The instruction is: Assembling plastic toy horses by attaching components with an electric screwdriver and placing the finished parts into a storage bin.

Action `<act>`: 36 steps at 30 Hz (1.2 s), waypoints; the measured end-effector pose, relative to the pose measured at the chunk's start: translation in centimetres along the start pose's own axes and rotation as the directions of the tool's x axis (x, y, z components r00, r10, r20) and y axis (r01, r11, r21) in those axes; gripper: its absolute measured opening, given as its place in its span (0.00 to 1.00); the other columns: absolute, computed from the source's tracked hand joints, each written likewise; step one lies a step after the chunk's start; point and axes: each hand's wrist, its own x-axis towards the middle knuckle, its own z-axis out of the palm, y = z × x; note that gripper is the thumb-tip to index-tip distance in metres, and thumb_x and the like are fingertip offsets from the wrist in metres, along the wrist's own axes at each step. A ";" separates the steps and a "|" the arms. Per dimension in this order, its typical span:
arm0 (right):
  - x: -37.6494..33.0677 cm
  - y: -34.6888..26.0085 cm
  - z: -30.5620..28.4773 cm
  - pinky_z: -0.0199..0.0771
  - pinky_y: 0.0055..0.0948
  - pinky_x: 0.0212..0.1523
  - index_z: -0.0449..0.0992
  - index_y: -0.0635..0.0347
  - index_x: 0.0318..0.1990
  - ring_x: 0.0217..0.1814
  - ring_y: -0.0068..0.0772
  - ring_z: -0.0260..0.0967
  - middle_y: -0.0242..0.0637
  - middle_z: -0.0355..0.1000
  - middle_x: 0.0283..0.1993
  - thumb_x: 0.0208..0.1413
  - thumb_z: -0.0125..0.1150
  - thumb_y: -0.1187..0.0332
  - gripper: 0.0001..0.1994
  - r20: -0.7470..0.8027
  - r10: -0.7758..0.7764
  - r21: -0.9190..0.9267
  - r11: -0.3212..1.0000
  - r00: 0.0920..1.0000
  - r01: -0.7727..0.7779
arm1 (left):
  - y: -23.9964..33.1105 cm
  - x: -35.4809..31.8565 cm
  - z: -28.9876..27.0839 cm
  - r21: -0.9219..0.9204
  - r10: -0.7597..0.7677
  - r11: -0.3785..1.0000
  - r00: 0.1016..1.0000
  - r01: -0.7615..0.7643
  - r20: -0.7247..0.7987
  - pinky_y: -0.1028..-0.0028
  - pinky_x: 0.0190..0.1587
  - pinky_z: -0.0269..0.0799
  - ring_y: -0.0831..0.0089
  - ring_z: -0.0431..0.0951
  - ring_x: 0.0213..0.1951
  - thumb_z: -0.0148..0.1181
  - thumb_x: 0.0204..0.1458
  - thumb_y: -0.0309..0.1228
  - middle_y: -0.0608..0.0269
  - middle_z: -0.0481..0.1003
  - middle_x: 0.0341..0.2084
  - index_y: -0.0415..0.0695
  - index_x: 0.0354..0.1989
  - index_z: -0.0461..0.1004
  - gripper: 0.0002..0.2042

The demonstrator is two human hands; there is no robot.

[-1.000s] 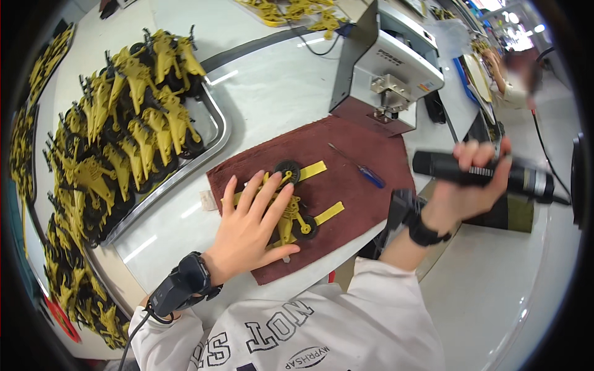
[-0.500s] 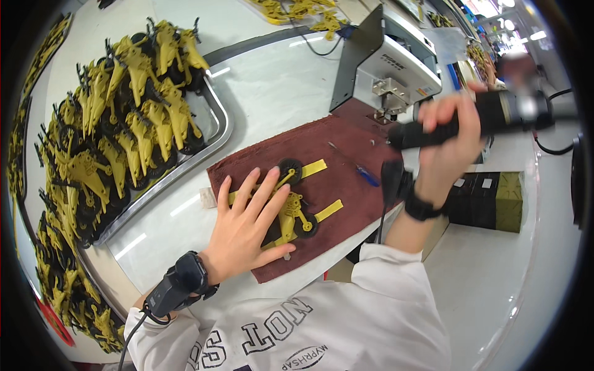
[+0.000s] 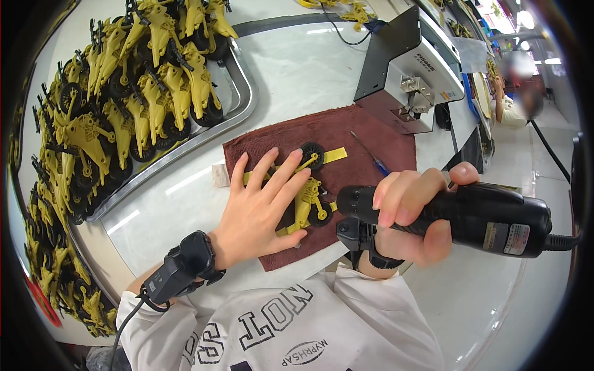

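Observation:
My left hand [image 3: 260,207] lies palm down with fingers spread over a yellow-and-black toy motorcycle [image 3: 305,201], which rests on its side on a dark red cloth [image 3: 365,142]. Its two black wheels [image 3: 312,156] and a yellow strip [image 3: 334,154] show beyond my fingertips; the rest is under the hand. In my right hand [image 3: 414,213] is a corded black electric screwdriver [image 3: 489,216], gripped round its body and lying almost level. Its front end points left, just beside the lower wheel. Whether a bit touches the toy I cannot tell.
A metal tray [image 3: 244,102] heaped with similar yellow toys [image 3: 148,93] stands at the left. Behind the cloth is a white-and-grey machine [image 3: 411,74]. A blue-handled hand screwdriver [image 3: 378,164] lies on the cloth. Another person [image 3: 512,111] is at the far right.
My right hand has brought the electric screwdriver down and left, from beside the machine to the toy. My left hand stays spread on the toy. The view has shifted slightly.

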 end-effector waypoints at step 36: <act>-0.2 -0.7 0.7 0.64 0.29 0.24 0.54 0.63 0.56 0.16 0.26 0.60 0.31 0.61 0.21 0.55 0.53 0.61 0.26 0.071 0.048 0.296 0.953 0.996 -0.067 | -0.6 -0.5 0.1 -0.177 0.110 0.967 0.928 -0.182 -0.355 0.54 0.59 0.46 0.59 0.63 0.56 0.68 0.36 0.34 0.67 0.72 0.47 0.55 0.27 0.77 0.08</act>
